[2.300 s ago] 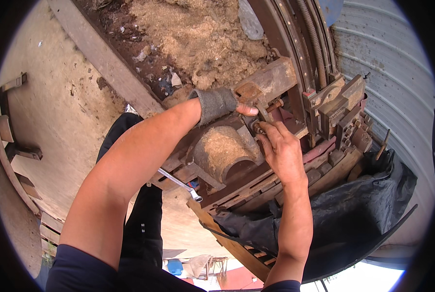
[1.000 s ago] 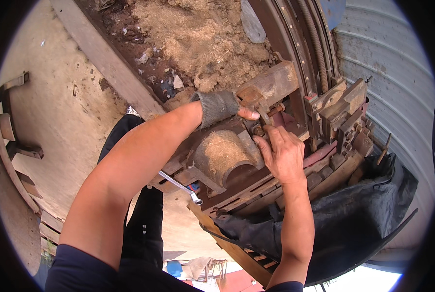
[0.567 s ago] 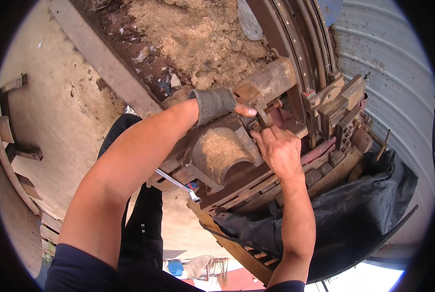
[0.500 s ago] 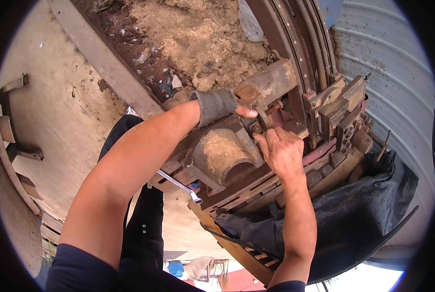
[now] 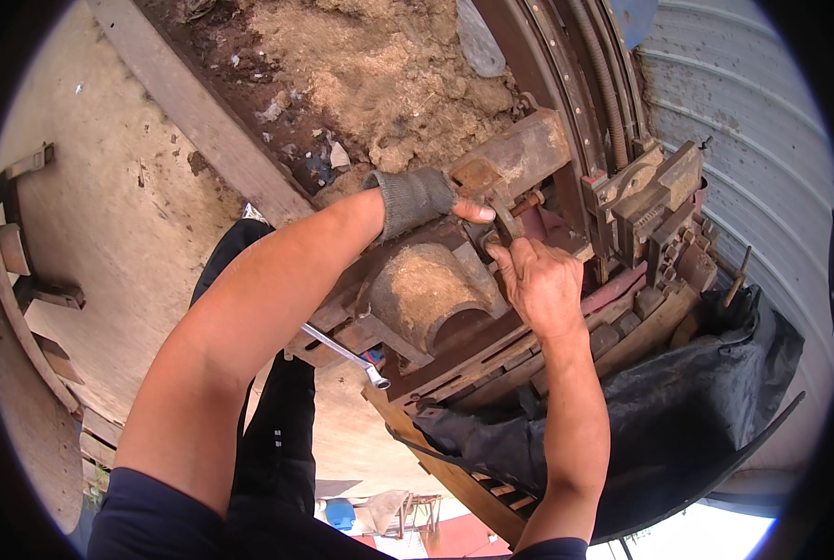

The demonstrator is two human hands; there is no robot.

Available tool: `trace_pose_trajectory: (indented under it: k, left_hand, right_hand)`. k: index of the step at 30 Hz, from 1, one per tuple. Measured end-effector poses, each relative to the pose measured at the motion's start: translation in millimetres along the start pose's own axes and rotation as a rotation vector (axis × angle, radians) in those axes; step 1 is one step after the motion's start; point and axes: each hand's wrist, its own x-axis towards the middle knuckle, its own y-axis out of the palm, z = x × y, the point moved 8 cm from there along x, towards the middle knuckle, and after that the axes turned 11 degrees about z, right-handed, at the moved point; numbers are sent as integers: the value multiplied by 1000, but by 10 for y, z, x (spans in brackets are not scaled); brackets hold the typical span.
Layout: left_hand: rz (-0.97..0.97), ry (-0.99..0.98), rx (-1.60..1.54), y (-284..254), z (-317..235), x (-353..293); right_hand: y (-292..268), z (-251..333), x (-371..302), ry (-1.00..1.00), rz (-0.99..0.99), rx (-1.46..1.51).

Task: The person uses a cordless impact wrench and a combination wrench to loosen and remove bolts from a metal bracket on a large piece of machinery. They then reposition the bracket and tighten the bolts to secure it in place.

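Observation:
My left hand (image 5: 471, 213) wears a dark grey knitted cuff (image 5: 415, 201) and reaches across the rusty machine. Its bare thumb lies against a flat metal bracket (image 5: 507, 222); its other fingers are hidden. My bare right hand (image 5: 543, 285) is just below that bracket, with thumb and fingers curled together at the metal. Whatever is between those fingertips is covered by the hand. Beside the hands, a rounded metal housing (image 5: 426, 289) is dusted with sawdust. A rusty bolt (image 5: 529, 203) sticks out just past the bracket. Under my left forearm rests a silver ring spanner (image 5: 342, 355).
A rusty box-section beam (image 5: 529, 154) lies beyond my hands, with a sawdust heap (image 5: 380, 84) behind it. Clamp-like metal blocks (image 5: 646, 205) stand at the right, before corrugated sheeting (image 5: 734, 121). Black plastic sheet (image 5: 669, 401) covers the lower right. A long beam (image 5: 202, 112) runs at upper left.
My right thumb and fingers have shifted slightly up and left at the bracket. A rounded bolt end that showed by the thumb is now mostly covered. My left hand has barely moved.

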Motion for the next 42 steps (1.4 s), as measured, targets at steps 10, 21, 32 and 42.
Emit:
trace_pose_trajectory:
  k: [10, 21, 32, 42]
  left_hand:
    - [18, 75, -23, 30, -11, 13]
    - [1, -63, -37, 3, 53, 49]
    - [95, -134, 7, 30, 208, 131]
    - [-828, 453, 466, -284, -500, -1610]
  right_hand:
    - [-41, 60, -76, -42, -63, 118]
    - [11, 106, -26, -228, -137, 14]
    - [33, -243, -597, 36, -513, 97]
    - [2062, 485, -3290, 962, -619, 829]
